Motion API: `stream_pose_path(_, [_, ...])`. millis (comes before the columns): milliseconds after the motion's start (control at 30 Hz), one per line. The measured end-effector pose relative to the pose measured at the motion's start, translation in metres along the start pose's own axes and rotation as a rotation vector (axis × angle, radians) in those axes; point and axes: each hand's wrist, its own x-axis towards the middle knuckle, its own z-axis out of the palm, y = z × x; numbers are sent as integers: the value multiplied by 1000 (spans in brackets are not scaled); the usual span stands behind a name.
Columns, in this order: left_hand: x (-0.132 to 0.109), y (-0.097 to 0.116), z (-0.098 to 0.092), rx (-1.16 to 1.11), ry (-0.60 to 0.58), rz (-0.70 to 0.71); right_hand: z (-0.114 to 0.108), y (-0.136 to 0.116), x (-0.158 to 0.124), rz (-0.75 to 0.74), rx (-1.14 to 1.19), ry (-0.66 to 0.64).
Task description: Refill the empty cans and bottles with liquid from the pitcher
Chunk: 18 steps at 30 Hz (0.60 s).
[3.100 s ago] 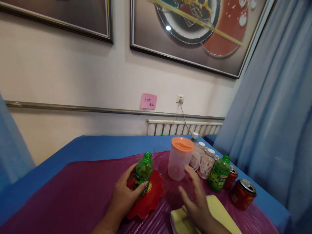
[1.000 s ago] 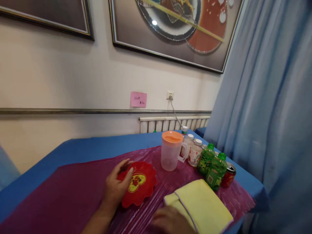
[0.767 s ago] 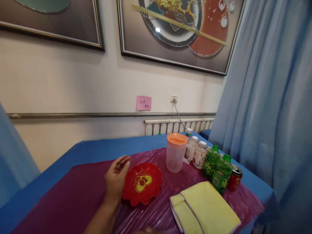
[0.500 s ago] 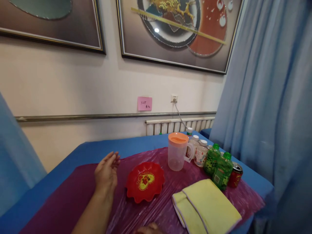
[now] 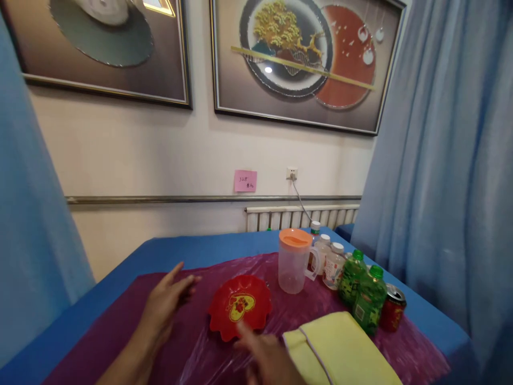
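A red plate (image 5: 224, 299) with a scalloped rim and a yellow heart pattern lies on the purple plastic sheet (image 5: 120, 321). My left hand (image 5: 166, 299) hovers to its left, fingers apart and holding nothing. From the bottom edge my right hand (image 5: 268, 355) reaches in, somewhat blurred, its index finger stretched out over the plate's near rim; I see nothing in it. Beside that hand, on the right, is a folded yellow cloth (image 5: 344, 342). Behind the cloth stands a clear pitcher (image 5: 292, 270) with an orange lid.
Right of the pitcher, bottles with white caps (image 5: 333, 267), green bottles (image 5: 367, 302) and a dark red can (image 5: 393, 310) stand in a row. Blue cloth (image 5: 192, 246) covers the table under the sheet. A radiator (image 5: 276, 216) and blue curtains (image 5: 433, 187) lie beyond.
My right hand has come further into view and up toward the plate. My left hand has spread its fingers and shifted slightly left. The head view has tilted up.
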Motion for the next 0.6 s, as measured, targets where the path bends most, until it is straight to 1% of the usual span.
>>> stream_pose_path(33, [-8, 3, 5, 74, -51, 44, -26, 2, 16, 41, 45, 64])
stream_pose_path(100, [-22, 13, 17, 165, -119, 164, -71, 6, 49, 95, 119, 248])
stream_pose_path(133, [-28, 18, 24, 195, -133, 235, -88, 9, 65, 95, 152, 330])
stream_pose_path(167, [-34, 24, 32, 227, -129, 316, -100, 11, 79, 90, 179, 386])
stream_pose_path(200, [-38, 28, 39, 273, -97, 398, -108, 12, 92, 76, 191, 427])
stream_pose_path(233, [-42, 31, 47, 330, -47, 479, -112, 14, 101, 56, 194, 459])
stream_pose_path(300, [-45, 31, 60, 442, 105, 659, -113, 17, 115, 16, 169, 496])
stream_pose_path(367, [-39, 27, 69, 487, 214, 820, -109, 22, 123, -10, 129, 515])
stream_pose_path(400, [-32, 25, 73, 502, 237, 848, -106, 26, 127, -10, 112, 511])
stream_pose_path(433, [-23, 24, 75, 521, 233, 829, -102, 31, 131, 5, 93, 505])
stream_pose_path(533, [8, 28, 80, 601, 175, 607, -89, 51, 148, 124, 3, 481])
stream_pose_path(567, [17, 31, 81, 611, 164, 562, -85, 58, 153, 169, -33, 474])
stream_pose_path(600, [24, 34, 81, 615, 158, 547, -82, 65, 159, 206, -63, 472])
